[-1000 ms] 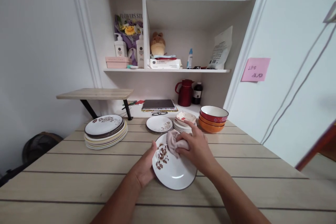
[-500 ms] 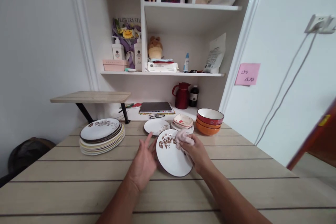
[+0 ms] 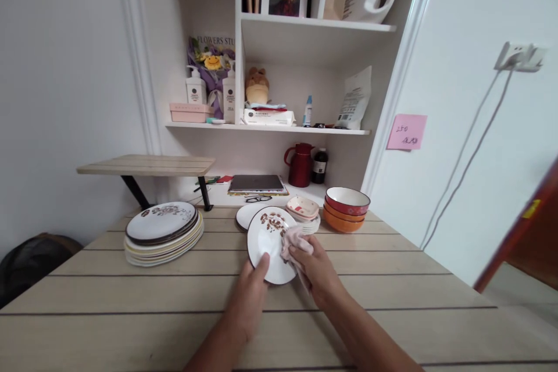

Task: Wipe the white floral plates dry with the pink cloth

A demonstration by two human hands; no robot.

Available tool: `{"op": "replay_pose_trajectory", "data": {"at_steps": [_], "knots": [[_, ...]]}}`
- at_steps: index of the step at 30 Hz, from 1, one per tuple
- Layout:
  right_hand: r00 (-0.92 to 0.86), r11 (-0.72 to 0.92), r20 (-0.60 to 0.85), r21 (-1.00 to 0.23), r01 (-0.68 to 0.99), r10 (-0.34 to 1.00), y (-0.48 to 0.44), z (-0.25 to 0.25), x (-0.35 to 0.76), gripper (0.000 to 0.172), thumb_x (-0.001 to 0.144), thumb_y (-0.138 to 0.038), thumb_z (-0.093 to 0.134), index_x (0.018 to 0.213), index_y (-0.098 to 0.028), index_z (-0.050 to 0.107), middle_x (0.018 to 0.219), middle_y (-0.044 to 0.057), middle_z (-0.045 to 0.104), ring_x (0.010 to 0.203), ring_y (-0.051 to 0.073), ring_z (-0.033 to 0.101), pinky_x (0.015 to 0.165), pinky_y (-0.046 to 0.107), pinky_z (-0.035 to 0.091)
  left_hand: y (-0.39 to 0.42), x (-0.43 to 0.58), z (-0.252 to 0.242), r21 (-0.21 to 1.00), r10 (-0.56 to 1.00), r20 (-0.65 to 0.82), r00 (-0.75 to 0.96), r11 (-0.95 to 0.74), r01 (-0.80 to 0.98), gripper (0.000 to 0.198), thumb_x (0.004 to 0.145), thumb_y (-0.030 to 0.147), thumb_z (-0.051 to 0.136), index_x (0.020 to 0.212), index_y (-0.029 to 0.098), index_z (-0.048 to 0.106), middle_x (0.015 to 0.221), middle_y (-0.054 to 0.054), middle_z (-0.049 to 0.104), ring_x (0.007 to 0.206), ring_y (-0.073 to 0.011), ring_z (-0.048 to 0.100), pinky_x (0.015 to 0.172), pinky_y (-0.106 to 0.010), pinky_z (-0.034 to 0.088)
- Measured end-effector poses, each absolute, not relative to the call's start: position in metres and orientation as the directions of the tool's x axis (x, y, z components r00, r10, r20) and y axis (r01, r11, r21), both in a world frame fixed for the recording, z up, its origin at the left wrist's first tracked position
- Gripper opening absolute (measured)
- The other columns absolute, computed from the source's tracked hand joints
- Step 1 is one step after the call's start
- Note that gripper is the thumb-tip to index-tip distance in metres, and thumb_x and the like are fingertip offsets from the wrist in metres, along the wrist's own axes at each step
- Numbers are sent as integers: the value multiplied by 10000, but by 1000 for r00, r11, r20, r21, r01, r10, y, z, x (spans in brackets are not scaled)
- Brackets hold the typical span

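Note:
A white plate (image 3: 265, 244) with a dark rim and brown flower print is tilted up above the table. My left hand (image 3: 248, 296) grips its lower left edge, thumb on the face and the other fingers hidden behind. In my right hand (image 3: 318, 270) is a bunched pale pink cloth (image 3: 294, 244), pressed against the plate's right side. Behind the held plate lies another white plate (image 3: 246, 215), partly covered by it. Small square dishes (image 3: 303, 207) rest on a little stack of white plates (image 3: 310, 225) just beyond my right hand.
A tall stack of plates (image 3: 163, 226) stands at left by a raised wooden stand (image 3: 148, 165). Orange and red bowls (image 3: 346, 209) are stacked at right. Toward the back are glasses (image 3: 258, 199), a dark laptop (image 3: 256, 182), a red jug (image 3: 300, 165) and a dark bottle (image 3: 319, 166).
My left hand, spread beside the plate before, has closed on its lower left edge. The plate and the cloth have shifted slightly left in view.

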State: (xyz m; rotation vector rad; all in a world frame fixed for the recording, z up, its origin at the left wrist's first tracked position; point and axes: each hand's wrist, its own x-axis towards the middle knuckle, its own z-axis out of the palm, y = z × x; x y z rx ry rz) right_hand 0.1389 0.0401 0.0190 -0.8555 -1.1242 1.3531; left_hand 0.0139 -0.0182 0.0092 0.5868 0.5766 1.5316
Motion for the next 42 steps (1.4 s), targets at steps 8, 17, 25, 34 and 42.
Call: {"op": "replay_pose_trajectory", "data": {"at_steps": [8,17,25,34,42], "knots": [[-172,474,473,-648,597,864,50,26,160,264,799,-337,566,1020,-234,666,1134,87,550,965,232,556,836,358,422,-17,-4,24,731,970,-112,-217,-68,-679,593,748,184,676,1307,102,494,1109,-165,689,1018,-277,652,946,-417,480],[-223,485,520,-446,753,825,46,40,166,156,838,-320,564,930,-270,680,919,35,551,827,180,538,605,249,353,-28,15,12,764,976,-154,153,215,-609,508,790,235,668,1265,122,529,1055,-156,706,1012,-271,648,913,-400,469],[-501,742,617,-215,635,607,46,36,157,128,807,-257,625,910,-284,696,930,28,569,878,189,513,750,287,364,-24,12,12,760,985,-100,140,166,-628,489,824,249,637,1291,175,512,1086,-129,701,1047,-257,635,951,-408,446],[-381,610,599,-236,756,704,53,45,179,138,785,-232,632,905,-248,698,907,44,566,823,186,509,684,272,350,-24,-4,27,723,998,-11,54,45,-690,537,860,252,588,1366,140,447,1222,-147,638,1178,-261,562,1071,-425,366],[-460,655,556,-215,725,692,41,46,169,114,787,-199,607,877,-238,664,927,38,566,877,190,508,695,269,350,-17,-16,26,644,995,90,-35,-85,-761,568,888,254,535,1425,189,365,1239,-129,630,1187,-261,556,1098,-450,333]]}}
